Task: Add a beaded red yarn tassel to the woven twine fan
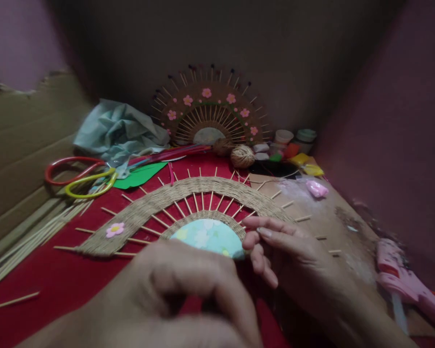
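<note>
A half-round fan of thin sticks with a woven twine band (203, 186) lies on the red cloth. At its centre is a light blue half disc (206, 237), and a pink clay flower (115, 230) sits on the band's left end. My left hand (192, 285) is large and blurred in front of the fan, its fingers curled and their tips out of sight. Over the fan's right side is my right hand (282, 246), thumb and index tip close together; anything between them is too small to make out.
A finished-looking fan (206, 96) stands at the back wall. Scissors (90, 179), green sheet (141, 175) and loose sticks (47, 222) lie left. Twine ball (242, 157), small tubs (283, 137), pink clay (316, 189) and pink glue gun (398, 275) are right.
</note>
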`<move>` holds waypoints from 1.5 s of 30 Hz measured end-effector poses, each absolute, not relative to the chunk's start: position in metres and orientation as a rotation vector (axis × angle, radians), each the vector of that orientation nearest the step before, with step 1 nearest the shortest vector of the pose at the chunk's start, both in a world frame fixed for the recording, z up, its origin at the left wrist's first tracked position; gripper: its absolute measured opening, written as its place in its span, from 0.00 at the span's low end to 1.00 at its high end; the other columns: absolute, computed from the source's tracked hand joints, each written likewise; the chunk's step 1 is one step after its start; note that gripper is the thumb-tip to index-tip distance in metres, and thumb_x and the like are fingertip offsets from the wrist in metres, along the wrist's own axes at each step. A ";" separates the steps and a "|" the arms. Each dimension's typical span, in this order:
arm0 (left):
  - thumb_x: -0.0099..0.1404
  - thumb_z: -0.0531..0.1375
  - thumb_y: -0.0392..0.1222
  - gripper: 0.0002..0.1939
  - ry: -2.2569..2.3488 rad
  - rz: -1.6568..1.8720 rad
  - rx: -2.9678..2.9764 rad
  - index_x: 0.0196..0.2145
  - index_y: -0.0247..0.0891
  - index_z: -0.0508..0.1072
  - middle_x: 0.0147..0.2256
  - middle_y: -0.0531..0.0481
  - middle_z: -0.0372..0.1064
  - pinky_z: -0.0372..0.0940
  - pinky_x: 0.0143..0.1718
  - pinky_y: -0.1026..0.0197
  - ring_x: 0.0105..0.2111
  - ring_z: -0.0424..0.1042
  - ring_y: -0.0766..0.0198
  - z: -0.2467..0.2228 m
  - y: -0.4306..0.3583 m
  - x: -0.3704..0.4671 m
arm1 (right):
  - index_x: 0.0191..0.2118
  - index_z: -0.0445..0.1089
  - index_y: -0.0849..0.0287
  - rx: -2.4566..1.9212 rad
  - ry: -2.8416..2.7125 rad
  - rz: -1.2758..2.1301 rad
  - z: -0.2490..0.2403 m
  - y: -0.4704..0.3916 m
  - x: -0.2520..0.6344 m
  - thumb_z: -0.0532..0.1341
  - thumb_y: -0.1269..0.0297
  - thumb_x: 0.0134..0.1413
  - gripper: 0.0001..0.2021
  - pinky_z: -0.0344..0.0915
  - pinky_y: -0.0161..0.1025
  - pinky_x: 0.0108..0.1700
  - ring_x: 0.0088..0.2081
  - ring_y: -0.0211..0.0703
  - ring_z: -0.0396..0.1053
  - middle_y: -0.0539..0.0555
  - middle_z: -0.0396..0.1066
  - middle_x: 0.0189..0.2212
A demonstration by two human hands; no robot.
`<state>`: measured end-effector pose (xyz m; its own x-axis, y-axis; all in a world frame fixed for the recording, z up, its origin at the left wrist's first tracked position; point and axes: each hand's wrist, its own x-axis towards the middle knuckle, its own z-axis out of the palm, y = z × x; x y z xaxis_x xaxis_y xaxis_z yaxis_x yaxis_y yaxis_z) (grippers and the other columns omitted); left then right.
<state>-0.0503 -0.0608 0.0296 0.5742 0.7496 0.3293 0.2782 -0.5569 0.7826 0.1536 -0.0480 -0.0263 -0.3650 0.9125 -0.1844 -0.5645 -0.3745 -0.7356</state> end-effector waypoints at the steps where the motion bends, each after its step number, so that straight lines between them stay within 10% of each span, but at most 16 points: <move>1: 0.61 0.62 0.44 0.08 0.856 0.871 1.972 0.25 0.45 0.77 0.17 0.55 0.65 0.56 0.16 0.69 0.17 0.62 0.71 0.030 -0.060 -0.047 | 0.40 0.71 0.64 -0.718 -0.728 1.883 -0.027 -0.048 0.153 0.64 0.67 0.51 0.10 0.62 0.26 0.17 0.21 0.35 0.71 0.55 0.76 0.28; 9: 0.58 0.65 0.45 0.09 0.947 0.810 1.113 0.27 0.37 0.73 0.16 0.59 0.57 0.44 0.16 0.72 0.16 0.49 0.77 0.013 -0.042 -0.038 | 0.35 0.68 0.61 -0.775 -0.752 1.765 -0.026 -0.048 0.152 0.67 0.64 0.49 0.10 0.58 0.25 0.16 0.19 0.32 0.68 0.51 0.74 0.24; 15: 0.57 0.65 0.41 0.07 0.881 0.842 1.046 0.26 0.35 0.73 0.21 0.55 0.68 0.53 0.19 0.73 0.17 0.59 0.77 0.010 -0.039 -0.032 | 0.33 0.72 0.62 -0.766 -0.741 1.726 -0.027 -0.048 0.150 0.71 0.67 0.43 0.10 0.61 0.25 0.20 0.20 0.30 0.67 0.49 0.72 0.22; 45: 0.62 0.58 0.29 0.04 0.934 1.324 2.428 0.33 0.35 0.72 0.28 0.54 0.73 0.64 0.29 0.72 0.27 0.71 0.73 -0.009 -0.045 -0.030 | 0.30 0.71 0.65 -0.696 -0.558 1.959 -0.027 -0.048 0.148 0.69 0.76 0.43 0.07 0.64 0.25 0.22 0.22 0.31 0.69 0.51 0.72 0.25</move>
